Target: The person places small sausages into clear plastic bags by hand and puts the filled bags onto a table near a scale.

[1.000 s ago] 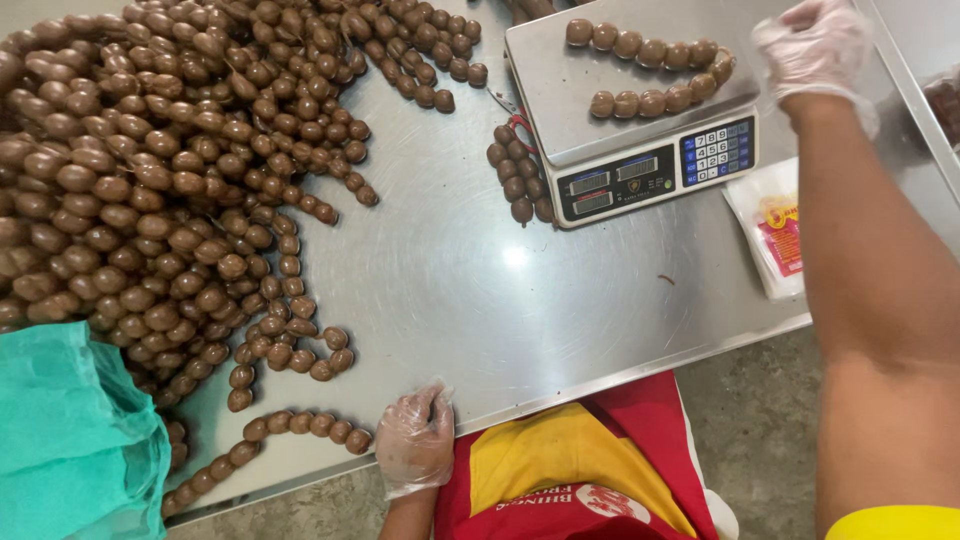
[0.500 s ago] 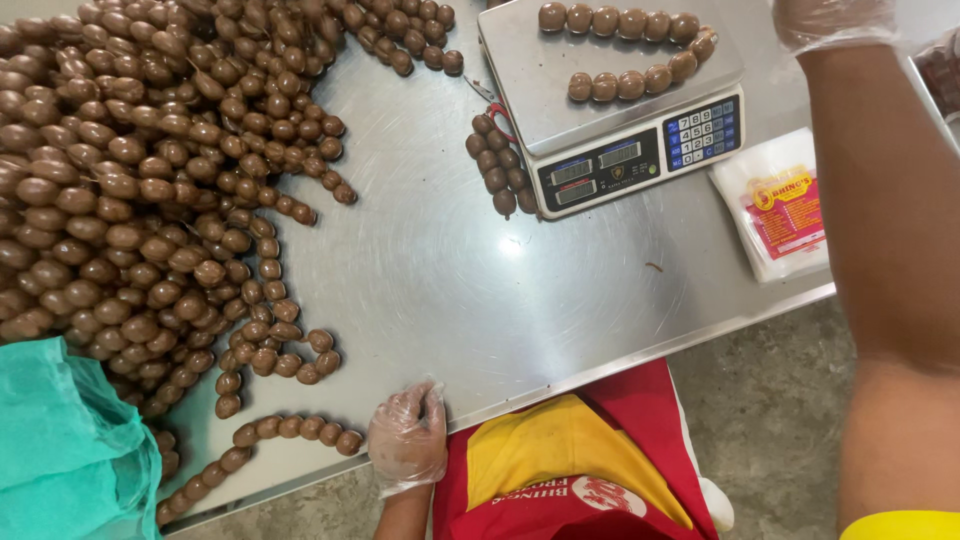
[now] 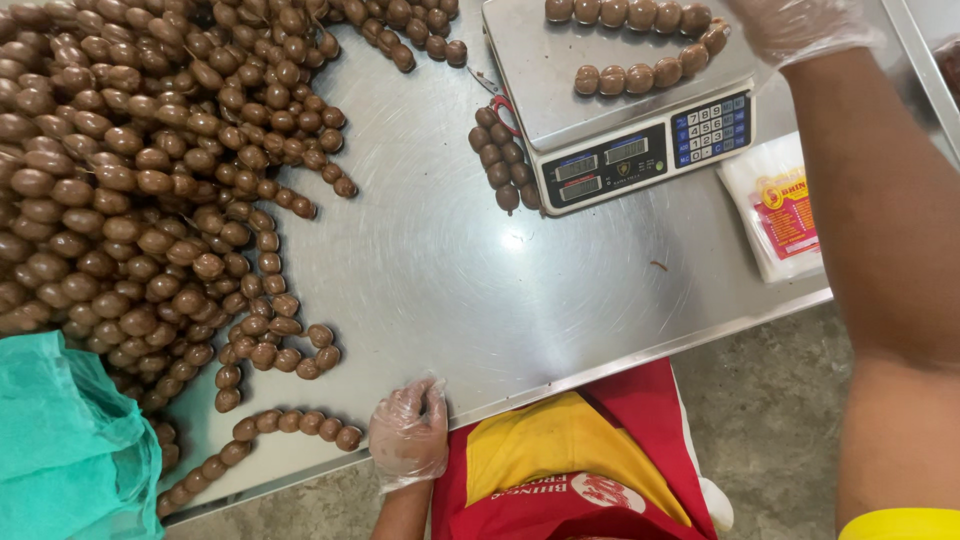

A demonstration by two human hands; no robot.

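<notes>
Shiny steel table [image 3: 430, 260] over grey concrete floor [image 3: 770, 420].

Glossy brown sausage links [image 3: 130, 200] cover the silver steel counter [image 3: 440, 280]. The scale [image 3: 620, 110] is grey with blue keys. Clear gloves sheathe both hands; the apron [image 3: 570, 470] is red and yellow, a teal cloth [image 3: 70, 450] beside it.

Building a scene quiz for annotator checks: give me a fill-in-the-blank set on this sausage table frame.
1. The left hand rests on the near edge of the steel ____.
2. Both hands wear thin clear ____.
3. A short string of sausages lies on the pan of the ____.
4. The right hand reaches toward the top of the picture, beside the scale, holding ____ that can be seen.

Missing words: table; gloves; scale; nothing
</notes>
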